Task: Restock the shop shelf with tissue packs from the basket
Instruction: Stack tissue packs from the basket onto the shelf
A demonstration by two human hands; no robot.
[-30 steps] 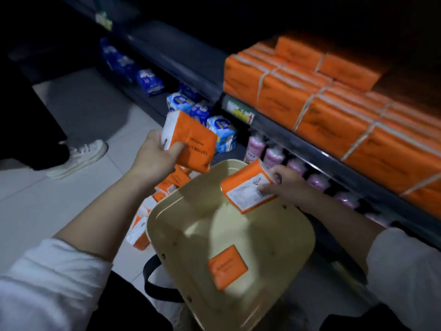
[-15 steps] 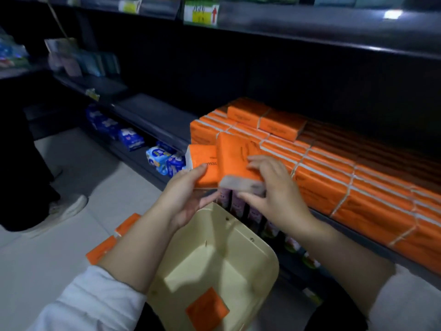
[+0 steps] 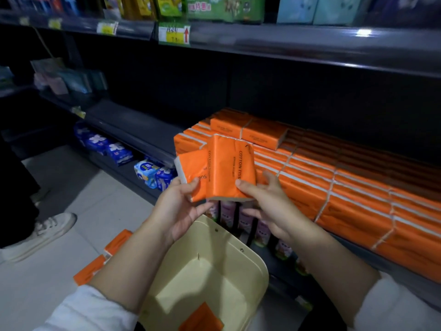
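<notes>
My left hand [image 3: 177, 206] holds an orange tissue pack [image 3: 193, 172] by its lower edge. My right hand [image 3: 267, 204] grips a second orange pack [image 3: 229, 168], which overlaps the first in front of it. Both packs are raised in front of the left end of the orange tissue stack [image 3: 334, 177] on the dark shelf [image 3: 143, 134]. Below my hands is the cream basket [image 3: 238, 259], with one orange pack [image 3: 201, 318] lying on its bottom.
Orange packs [image 3: 102, 259] lie on the tiled floor left of the basket. A person's white shoe [image 3: 40, 235] stands at the far left. Blue packs [image 3: 114, 151] and pink bottles [image 3: 243, 218] fill the lowest shelf. An upper shelf with price tags [image 3: 174, 34] overhangs.
Both hands have lifted their packs out of the basket up to shelf height and brought them together. My view has tilted up toward the shelves.
</notes>
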